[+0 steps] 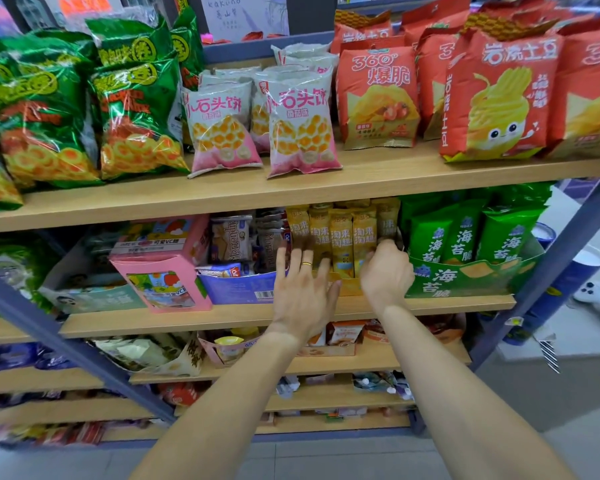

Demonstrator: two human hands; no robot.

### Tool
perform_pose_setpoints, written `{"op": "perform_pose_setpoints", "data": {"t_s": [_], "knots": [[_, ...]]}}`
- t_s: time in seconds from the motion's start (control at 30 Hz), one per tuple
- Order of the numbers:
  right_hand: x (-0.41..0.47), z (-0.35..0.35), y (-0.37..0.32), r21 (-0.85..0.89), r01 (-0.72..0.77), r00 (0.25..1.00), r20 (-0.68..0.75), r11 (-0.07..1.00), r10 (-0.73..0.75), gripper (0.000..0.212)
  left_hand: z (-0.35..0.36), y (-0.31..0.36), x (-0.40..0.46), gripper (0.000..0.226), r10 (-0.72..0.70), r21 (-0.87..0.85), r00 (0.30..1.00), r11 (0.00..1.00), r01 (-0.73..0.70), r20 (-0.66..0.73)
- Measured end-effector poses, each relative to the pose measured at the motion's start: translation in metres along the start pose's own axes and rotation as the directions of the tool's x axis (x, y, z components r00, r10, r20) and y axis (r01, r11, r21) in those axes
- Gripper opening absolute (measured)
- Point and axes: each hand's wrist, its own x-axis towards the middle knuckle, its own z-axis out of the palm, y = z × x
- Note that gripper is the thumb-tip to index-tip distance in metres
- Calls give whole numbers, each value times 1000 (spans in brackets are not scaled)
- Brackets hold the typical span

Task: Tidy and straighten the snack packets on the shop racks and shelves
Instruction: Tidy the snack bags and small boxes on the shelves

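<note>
I am reaching both bare arms into the second wooden shelf [430,301], a pale plank with a smooth laminate grain. My left hand [300,299] is lying flat with the fingers straight and slightly spread, a thin gold ring [306,264] on one of them, the fingertips resting against the lower fronts of the yellow snack packets [340,237]. Those packets are standing upright in a tight row, slim, glossy and crinkled at their sealed tops, in a low yellow tray whose front my hands are mostly covering. My right hand [385,271] is curling in at the right end of that row; its fingertips are tucked behind the knuckles, so I cannot tell whether they are pinching a packet or only touching one.

Just beside them on the right, matte green seaweed packets [465,237] are sitting in a green cardboard tray with a scalloped edge. To the left, a blue carton [236,289] is holding foil wafer packs, blurred and hard to read, then a pink cardboard box [167,265] is tilting forward. Above, puffy pink-and-white pouches [302,126] are standing between shiny green bags [136,116] and orange crisp bags [499,95], the outermost cut off by the frame.
</note>
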Motion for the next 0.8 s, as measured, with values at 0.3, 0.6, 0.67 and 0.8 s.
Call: {"op": "perform_pose_setpoints", "data": {"t_s": [0.3,0.6,0.67,0.8], "knots": [[-22,-6,27,171,142,982,-151,975,-116,25,-2,9,-9,50,34,-110,999,993,-35,-13],[-6,-67,127,138,355,830,-502,925,-243,36,-31,94,17,57,330,-270,935,895,-354,-133],[4,-62,136,132,400,861,-393,907,-322,41,-27,105,26,58,302,-255,950,916,-311,-74],[4,-63,158,165,461,871,-269,872,-410,44,-23,104,24,59,294,-261,954,917,-301,-63]]}}
